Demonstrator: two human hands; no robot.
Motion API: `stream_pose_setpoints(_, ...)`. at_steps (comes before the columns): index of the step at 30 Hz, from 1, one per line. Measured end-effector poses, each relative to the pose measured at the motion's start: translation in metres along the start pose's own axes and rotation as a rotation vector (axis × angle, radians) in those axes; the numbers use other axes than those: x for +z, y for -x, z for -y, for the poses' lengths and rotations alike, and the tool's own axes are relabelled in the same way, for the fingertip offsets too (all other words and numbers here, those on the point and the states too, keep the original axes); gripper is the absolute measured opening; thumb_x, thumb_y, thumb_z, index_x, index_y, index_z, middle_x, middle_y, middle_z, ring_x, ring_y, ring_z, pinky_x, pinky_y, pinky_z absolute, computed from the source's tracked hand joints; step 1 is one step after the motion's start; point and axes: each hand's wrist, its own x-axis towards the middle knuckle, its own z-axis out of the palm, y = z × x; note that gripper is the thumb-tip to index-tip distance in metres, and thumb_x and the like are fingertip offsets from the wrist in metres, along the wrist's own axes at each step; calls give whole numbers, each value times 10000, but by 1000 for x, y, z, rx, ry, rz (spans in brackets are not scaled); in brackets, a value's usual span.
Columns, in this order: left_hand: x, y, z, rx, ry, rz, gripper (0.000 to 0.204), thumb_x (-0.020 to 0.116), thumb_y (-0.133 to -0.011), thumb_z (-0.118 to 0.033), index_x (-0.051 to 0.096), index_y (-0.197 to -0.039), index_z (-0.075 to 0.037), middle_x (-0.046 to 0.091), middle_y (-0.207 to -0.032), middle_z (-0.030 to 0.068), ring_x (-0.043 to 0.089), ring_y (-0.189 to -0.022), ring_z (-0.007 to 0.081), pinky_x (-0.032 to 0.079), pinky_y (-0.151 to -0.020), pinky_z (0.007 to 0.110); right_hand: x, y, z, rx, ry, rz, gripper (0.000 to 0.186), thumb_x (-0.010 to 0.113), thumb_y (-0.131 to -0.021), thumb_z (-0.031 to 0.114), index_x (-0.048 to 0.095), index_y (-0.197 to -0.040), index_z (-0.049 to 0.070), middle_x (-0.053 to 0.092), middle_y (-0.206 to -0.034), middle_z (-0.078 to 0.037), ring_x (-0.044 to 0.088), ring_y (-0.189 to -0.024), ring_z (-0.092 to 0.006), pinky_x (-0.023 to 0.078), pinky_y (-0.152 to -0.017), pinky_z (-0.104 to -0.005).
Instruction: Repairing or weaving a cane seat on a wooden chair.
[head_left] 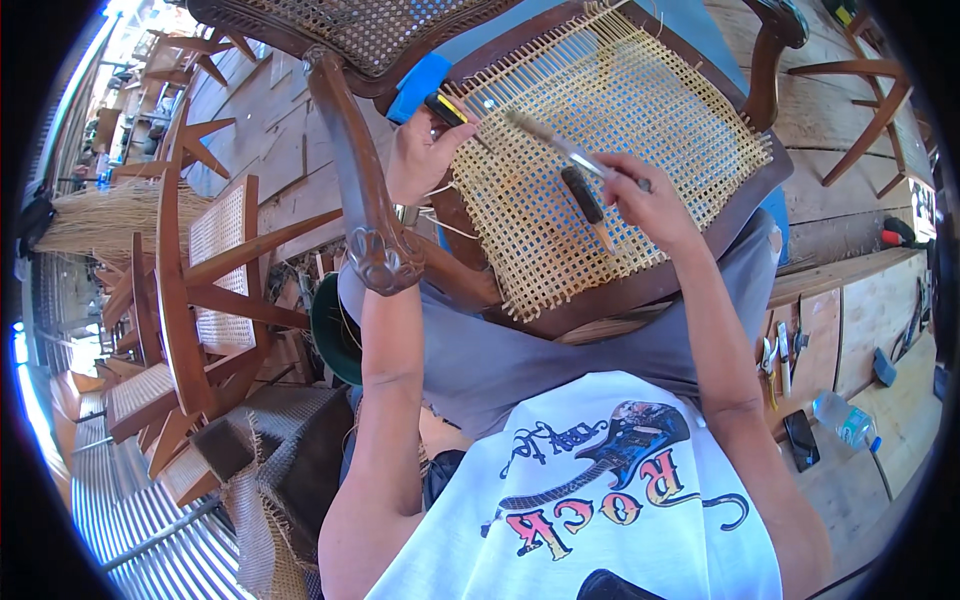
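A dark wooden armchair (376, 215) stands before me, its seat covered with woven cane (600, 120) with loose strands along the far edge and ragged ends along the others. My left hand (425, 155), at the seat's left edge, grips a screwdriver-like tool (447, 110) with a black and yellow handle; its thin shaft points onto the cane. My right hand (645, 200) is closed around a long metal tool (560, 145), held above the weave and blurred, so its kind is unclear. Below it, a black-handled tool (582, 195) with a pale tip lies on the cane.
A blue piece (418, 88) sits beside the left hand. Wooden chair frames (200, 290) with cane panels are stacked at left, near a bundle of cane strands (95, 225). At right, pliers (768, 362), a phone (801, 440) and a plastic bottle (843, 418) lie on boards.
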Motion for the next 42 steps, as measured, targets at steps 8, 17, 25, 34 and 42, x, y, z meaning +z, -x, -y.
stream_pose_setpoints(8,5,8,11,-114,-162,-77,314,741,-848,-221,665,-1045,12,715,-857,122,690,-803,170,529,-751,316,0,4,-2,24,-242,-151,355,537,-997,154,561,-1319,6,559,-750,-6,386,-484,-18,277,-437,-187)
stream_pose_setpoints(17,8,3,-11,-16,-154,-91,296,749,-835,-209,655,-1032,-9,701,-802,93,664,-733,150,523,-692,321,1,14,-6,101,-161,-56,350,549,-992,149,555,-1310,1,560,-735,-5,389,-476,-19,271,-421,-182)
stream_pose_setpoints(25,5,2,24,-80,-284,-25,345,744,-823,-251,637,-1008,21,680,-790,202,679,-708,324,512,-664,385,21,7,-9,42,-299,-239,352,537,-987,123,546,-1313,-9,573,-750,-21,388,-466,-32,291,-415,-191)
stream_pose_setpoints(34,-1,3,5,-2,-135,-142,207,721,-878,-146,646,-1017,-12,704,-917,64,679,-897,173,529,-848,329,16,1,-4,26,-281,-128,371,536,-997,120,509,-1345,-6,576,-771,-25,401,-496,-29,304,-432,-184)
stream_pose_setpoints(42,-1,3,13,-155,-314,-110,274,727,-876,-171,647,-1077,-4,706,-939,73,667,-884,157,518,-815,316,21,-3,-1,-29,-355,-173,385,527,-1000,105,486,-1362,-21,580,-786,-42,392,-495,-37,305,-435,-188)
